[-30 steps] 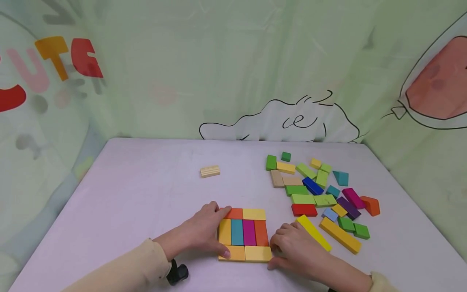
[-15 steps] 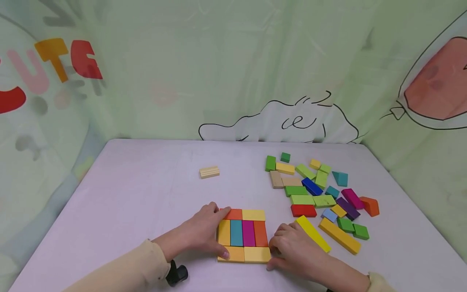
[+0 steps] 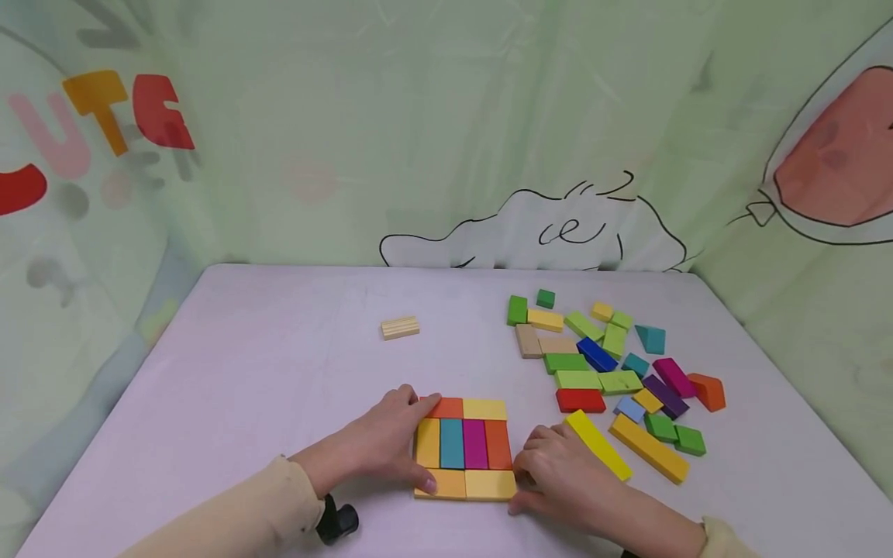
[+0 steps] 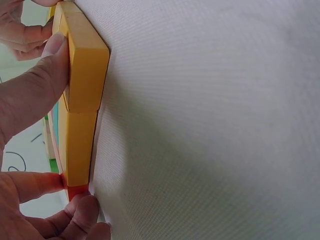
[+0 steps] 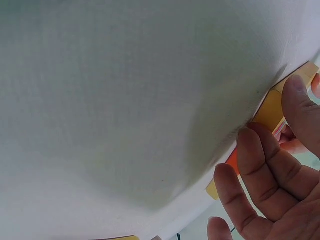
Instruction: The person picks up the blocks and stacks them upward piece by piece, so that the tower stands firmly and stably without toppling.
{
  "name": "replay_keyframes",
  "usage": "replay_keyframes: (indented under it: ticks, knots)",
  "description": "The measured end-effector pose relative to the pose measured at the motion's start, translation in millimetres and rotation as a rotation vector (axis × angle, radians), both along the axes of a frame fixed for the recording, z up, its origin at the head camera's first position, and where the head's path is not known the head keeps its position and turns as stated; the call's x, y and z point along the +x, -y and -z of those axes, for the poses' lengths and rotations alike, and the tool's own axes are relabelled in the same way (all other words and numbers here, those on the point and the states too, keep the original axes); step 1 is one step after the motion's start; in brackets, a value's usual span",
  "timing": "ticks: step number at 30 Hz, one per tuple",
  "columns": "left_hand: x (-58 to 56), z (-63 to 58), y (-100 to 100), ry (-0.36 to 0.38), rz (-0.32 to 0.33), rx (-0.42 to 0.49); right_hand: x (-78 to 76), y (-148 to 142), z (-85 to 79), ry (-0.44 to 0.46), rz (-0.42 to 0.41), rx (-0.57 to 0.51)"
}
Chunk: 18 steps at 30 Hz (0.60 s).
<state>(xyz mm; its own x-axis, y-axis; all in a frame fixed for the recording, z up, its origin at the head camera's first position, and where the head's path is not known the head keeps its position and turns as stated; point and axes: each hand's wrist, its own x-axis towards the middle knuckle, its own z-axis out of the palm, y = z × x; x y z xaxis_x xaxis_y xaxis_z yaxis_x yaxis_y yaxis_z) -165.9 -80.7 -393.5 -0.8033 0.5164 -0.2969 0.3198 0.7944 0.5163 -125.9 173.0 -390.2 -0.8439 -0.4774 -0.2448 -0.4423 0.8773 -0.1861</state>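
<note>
I see my left hand pressed against the left side of a flat square of blocks near the front edge of the worktop. Its thumb sits on the front yellow block and its fingers touch the back orange one. This grip is loosely bent around the square's side. My right hand pushes on the square's right side with curled fingers. Both hands squeeze the square between them. A pile of loose blocks lies toward the right edge. One small wood block sits alone, farther back.
</note>
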Motion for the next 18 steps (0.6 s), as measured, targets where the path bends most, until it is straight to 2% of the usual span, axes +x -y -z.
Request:
replay_keyframes:
  ticks: [6, 11, 15, 18]
  knots:
    - [0.2, -0.1, -1, 0.001, 0.001, 0.0, 0.3, 0, 0.2, -0.007, -0.001, 0.007]
    - [0.6, -0.8, -1, 0.001, 0.001, 0.002, -1.7, -1, -2.9, 0.025, 0.01, -0.001]
    - [0.5, -1.1, -1, 0.0, 0.0, 0.002, -9.6, -4, -10.3, 0.033, 0.056, -0.021]
    - [0.5, -1.0, 0, 0.002, -0.006, 0.001, -20.3, -3, -14.0, -0.023, 0.099, -0.023]
